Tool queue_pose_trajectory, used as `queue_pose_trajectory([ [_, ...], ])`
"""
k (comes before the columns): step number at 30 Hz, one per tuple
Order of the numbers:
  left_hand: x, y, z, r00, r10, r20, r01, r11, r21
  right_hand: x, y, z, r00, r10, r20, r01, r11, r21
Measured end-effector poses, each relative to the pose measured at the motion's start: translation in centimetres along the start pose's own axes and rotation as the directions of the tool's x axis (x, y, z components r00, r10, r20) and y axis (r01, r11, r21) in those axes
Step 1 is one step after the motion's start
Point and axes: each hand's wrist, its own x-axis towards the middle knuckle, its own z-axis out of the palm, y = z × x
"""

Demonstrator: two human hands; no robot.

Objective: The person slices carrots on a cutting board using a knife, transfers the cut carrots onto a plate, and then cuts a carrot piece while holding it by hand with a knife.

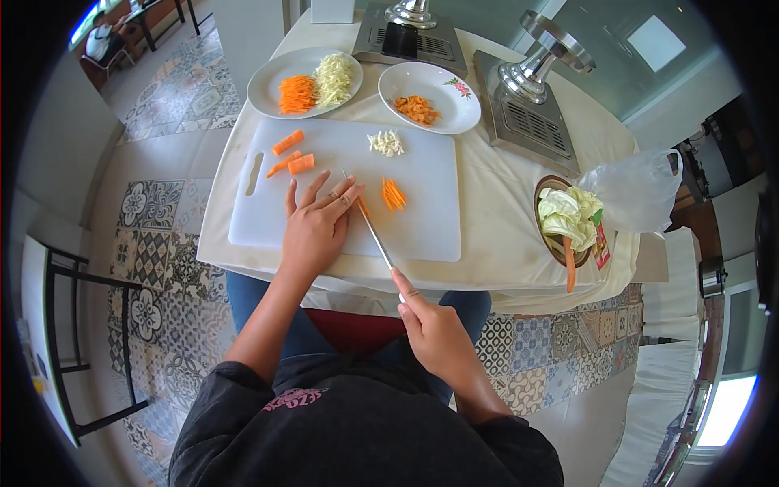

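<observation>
My right hand (pixel 434 329) is wrapped round the handle of a knife (pixel 377 238), its blade slanting up and left across the white cutting board (pixel 430 235). Beside the blade, my left hand (pixel 316 227) presses its fingertips down on a small carrot piece (pixel 363 208), mostly hidden by the fingers and knife. Just right of the blade lie thin carrot strips (pixel 393 195). Chopped white bits (pixel 385 144) form a little pile higher on the board. At its upper left rest cut carrot chunks (pixel 288 143).
Behind the board are a plate (pixel 261 91) with shredded carrot and cabbage, and a white bowl (pixel 462 114) holding orange scraps. Two metal stands (pixel 527 114) occupy the back. To the right, a brown bowl (pixel 542 188) contains cabbage and a carrot, near a plastic bag (pixel 637 191).
</observation>
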Motion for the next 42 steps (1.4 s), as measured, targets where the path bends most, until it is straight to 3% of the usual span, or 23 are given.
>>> queue_pose_trajectory([
  [3, 0.1, 0.1, -0.2, 0.998, -0.017, -0.064, 0.013, 0.998, -0.069, 0.1, 1.4, 0.5, 0.984, -0.135, -0.120, 0.147, 0.984, 0.102],
  [6, 0.0, -0.3, 0.3, 0.988, -0.061, -0.140, 0.037, 0.985, -0.167, 0.1, 0.7, -1.8, 0.986, 0.128, 0.108, -0.157, 0.934, 0.322],
  [7, -0.2, -0.8, 0.3, 0.989, -0.063, -0.131, 0.038, 0.981, -0.191, -0.1, -0.4, -3.0, 0.932, 0.278, 0.233, -0.351, 0.854, 0.384],
  [8, -0.3, -1.0, 0.2, 0.991, -0.066, -0.121, 0.039, 0.976, -0.214, -0.2, -0.4, -3.0, 0.932, 0.283, 0.228, -0.353, 0.852, 0.387],
  [10, -0.3, -0.8, -0.3, 0.997, 0.013, -0.082, -0.027, 0.985, -0.171, -0.4, -0.5, -3.0, 0.933, 0.288, 0.217, -0.353, 0.848, 0.394],
  [13, -0.4, -0.3, -0.4, 0.991, 0.125, -0.040, -0.129, 0.984, -0.127, -0.6, 1.1, -1.7, 0.990, 0.122, 0.071, -0.138, 0.942, 0.306],
  [16, -0.7, -0.3, -0.2, 0.984, 0.177, -0.032, -0.179, 0.980, -0.084, -0.7, 1.4, -1.1, 0.999, 0.049, -0.004, -0.048, 0.985, 0.167],
  [22, -0.9, -0.1, 0.0, 0.980, 0.193, -0.036, -0.194, 0.981, -0.026, -1.3, 0.4, -1.6, 0.998, 0.023, -0.056, -0.031, 0.988, -0.153],
  [25, -0.9, -0.1, -0.1, 0.980, 0.196, -0.039, -0.197, 0.980, -0.021, -1.3, 1.2, -1.8, 0.994, -0.035, -0.104, 0.023, 0.994, -0.109],
  [31, -0.6, 0.3, -0.3, 0.973, 0.229, 0.033, -0.228, 0.973, -0.026, -1.0, 1.7, -2.4, 0.990, 0.057, -0.130, -0.048, 0.996, 0.071],
  [34, -0.4, 1.0, -0.2, 0.965, 0.253, 0.067, -0.251, 0.967, -0.030, -1.1, 1.2, -3.0, 0.988, 0.124, -0.096, -0.122, 0.992, 0.020],
  [38, -0.1, 1.2, 0.0, 0.964, 0.241, 0.114, -0.230, 0.968, -0.097, -1.4, 2.1, -2.6, 0.988, 0.040, -0.149, -0.038, 0.999, 0.019],
  [41, 0.0, 1.3, -0.3, 0.988, 0.101, 0.120, -0.073, 0.974, -0.216, -1.5, 2.0, -2.5, 0.985, 0.029, -0.169, -0.030, 1.000, -0.001],
  [42, 0.1, 1.5, -0.5, 0.987, 0.120, 0.107, -0.095, 0.972, -0.215, -1.5, 2.1, -2.6, 0.986, 0.030, -0.166, -0.033, 0.999, -0.015],
])
